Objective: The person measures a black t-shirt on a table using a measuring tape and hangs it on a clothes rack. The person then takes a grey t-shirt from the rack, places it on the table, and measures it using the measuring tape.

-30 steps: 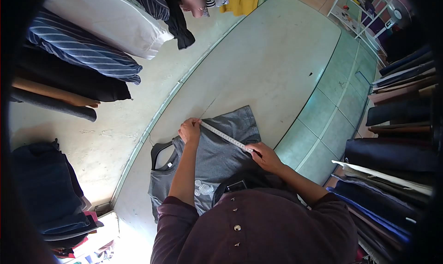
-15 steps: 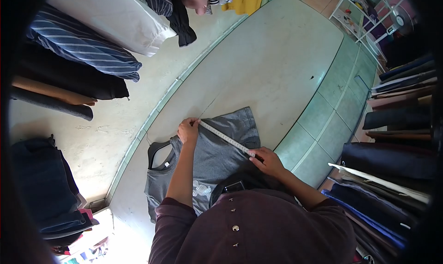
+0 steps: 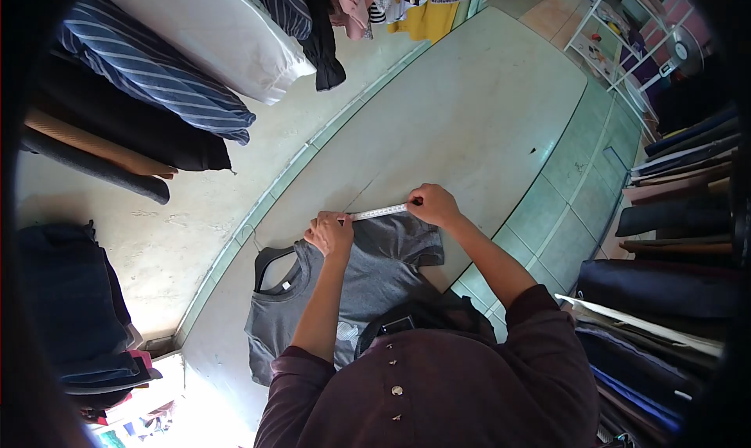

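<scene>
A white tape measure (image 3: 381, 212) is stretched between my two hands along the upper sleeve side of a grey T-shirt (image 3: 375, 252). My left hand (image 3: 329, 233) pinches one end of the tape near the shirt's shoulder. At the far end, above the sleeve, my right hand (image 3: 432, 205) is closed on the tape. The shirt lies on a pale tabletop (image 3: 446, 111), with a black hanger (image 3: 271, 264) in its neck opening. A light print (image 3: 347, 331) shows on its chest, partly covered by my left arm.
Striped, white and black garments (image 3: 156, 64) hang at the left. Folded dark trousers (image 3: 70, 299) are at the lower left. Many garments (image 3: 665, 284) line the right side. A white rack (image 3: 598, 64) and a fan (image 3: 681, 50) stand at the upper right. Green tiles (image 3: 540, 213) border the table.
My right hand has moved up and left from the shirt's lower sleeve area, swinging the tape from a diagonal to nearly level. My left hand has shifted slightly right and down. The sleeve has folded a little.
</scene>
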Demonstrator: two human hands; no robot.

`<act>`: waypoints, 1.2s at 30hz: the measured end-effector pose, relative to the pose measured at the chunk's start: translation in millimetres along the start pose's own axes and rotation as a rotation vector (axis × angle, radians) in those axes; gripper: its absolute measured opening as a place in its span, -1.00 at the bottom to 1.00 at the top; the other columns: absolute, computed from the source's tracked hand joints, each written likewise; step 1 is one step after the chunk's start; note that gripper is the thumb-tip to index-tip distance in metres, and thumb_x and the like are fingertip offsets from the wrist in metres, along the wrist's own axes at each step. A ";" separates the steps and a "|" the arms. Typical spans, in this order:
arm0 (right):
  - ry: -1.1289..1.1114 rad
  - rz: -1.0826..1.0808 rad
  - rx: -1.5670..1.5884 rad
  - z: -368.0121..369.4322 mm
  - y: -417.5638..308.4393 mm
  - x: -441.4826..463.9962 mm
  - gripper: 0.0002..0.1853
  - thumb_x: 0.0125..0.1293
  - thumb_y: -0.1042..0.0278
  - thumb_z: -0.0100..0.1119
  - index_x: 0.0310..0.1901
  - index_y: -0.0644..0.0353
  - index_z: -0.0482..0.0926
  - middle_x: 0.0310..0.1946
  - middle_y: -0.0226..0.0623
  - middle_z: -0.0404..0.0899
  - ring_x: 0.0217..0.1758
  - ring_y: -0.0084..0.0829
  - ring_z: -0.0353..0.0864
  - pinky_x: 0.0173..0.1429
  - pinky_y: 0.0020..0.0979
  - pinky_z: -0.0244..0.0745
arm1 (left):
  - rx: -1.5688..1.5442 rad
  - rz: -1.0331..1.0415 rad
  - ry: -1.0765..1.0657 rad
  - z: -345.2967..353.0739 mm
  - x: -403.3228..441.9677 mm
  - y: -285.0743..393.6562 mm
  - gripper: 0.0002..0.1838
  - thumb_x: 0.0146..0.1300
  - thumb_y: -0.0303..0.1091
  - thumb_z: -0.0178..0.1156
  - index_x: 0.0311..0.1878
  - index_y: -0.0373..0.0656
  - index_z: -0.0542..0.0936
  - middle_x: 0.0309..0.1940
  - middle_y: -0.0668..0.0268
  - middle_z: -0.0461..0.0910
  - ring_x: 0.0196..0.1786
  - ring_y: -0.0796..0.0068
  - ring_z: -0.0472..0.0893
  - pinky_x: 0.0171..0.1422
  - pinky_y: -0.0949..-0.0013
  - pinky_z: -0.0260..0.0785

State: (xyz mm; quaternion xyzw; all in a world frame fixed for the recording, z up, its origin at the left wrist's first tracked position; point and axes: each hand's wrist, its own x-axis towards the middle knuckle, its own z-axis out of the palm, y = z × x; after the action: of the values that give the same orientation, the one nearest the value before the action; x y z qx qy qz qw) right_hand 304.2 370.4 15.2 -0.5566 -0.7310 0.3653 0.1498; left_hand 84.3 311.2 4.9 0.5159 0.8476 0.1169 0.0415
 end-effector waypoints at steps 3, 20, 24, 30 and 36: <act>-0.001 0.122 -0.010 -6.5 5.9 5.4 -0.87 -0.08 0.23 0.17 -0.51 0.03 0.61 -0.39 -0.22 0.50 -0.23 -0.24 0.50 -0.17 -0.30 0.46 | 0.004 -0.094 -0.092 5.1 0.9 -3.8 -0.89 -0.06 -0.14 0.25 -0.49 0.10 0.64 -0.40 0.40 0.58 -0.17 0.36 0.49 0.04 0.16 0.08; 0.218 0.070 -0.296 -14.1 37.9 0.8 -0.95 -0.08 0.32 0.18 -0.54 0.04 0.59 -0.40 -0.34 0.44 -0.27 -0.25 0.44 -0.24 -0.30 0.47 | -0.074 -0.154 -0.103 1.5 1.2 -3.7 -0.89 -0.04 -0.15 0.24 -0.48 0.10 0.64 -0.47 0.40 0.60 -0.23 0.37 0.54 0.04 0.16 0.11; 0.229 0.058 -0.283 -13.2 38.7 0.3 -0.95 -0.08 0.32 0.17 -0.54 0.04 0.59 -0.40 -0.34 0.43 -0.26 -0.25 0.43 -0.24 -0.30 0.47 | -0.075 -0.154 -0.105 4.4 1.5 -5.2 -0.89 -0.03 -0.15 0.23 -0.48 0.10 0.64 -0.46 0.41 0.60 -0.23 0.38 0.54 0.03 0.16 0.11; 0.245 0.050 -0.271 -12.1 38.2 -2.6 -0.93 -0.10 0.32 0.18 -0.53 0.07 0.58 -0.36 -0.26 0.43 -0.21 -0.20 0.43 -0.22 -0.27 0.49 | -0.087 -0.125 -0.104 6.3 1.5 -8.5 -0.86 -0.01 -0.14 0.21 -0.45 0.06 0.62 -0.48 0.40 0.60 -0.22 0.37 0.54 0.02 0.15 0.10; 0.222 -0.004 0.118 -24.9 30.2 -40.2 -0.70 0.04 0.11 0.20 -0.19 0.03 0.59 -0.50 -0.19 0.48 -0.48 -0.27 0.48 -0.32 -0.37 0.41 | -0.678 0.107 -0.106 12.4 12.2 8.7 -0.85 0.02 -0.34 0.23 -0.36 -0.20 0.57 -0.52 0.29 0.60 -0.41 0.49 0.59 -0.28 0.38 0.38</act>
State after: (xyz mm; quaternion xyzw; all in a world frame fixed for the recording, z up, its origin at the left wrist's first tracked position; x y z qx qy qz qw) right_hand 354.4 345.9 18.7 -0.5824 -0.6884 0.3432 0.2631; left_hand 88.6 327.7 -4.5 0.5218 0.7291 0.3667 0.2485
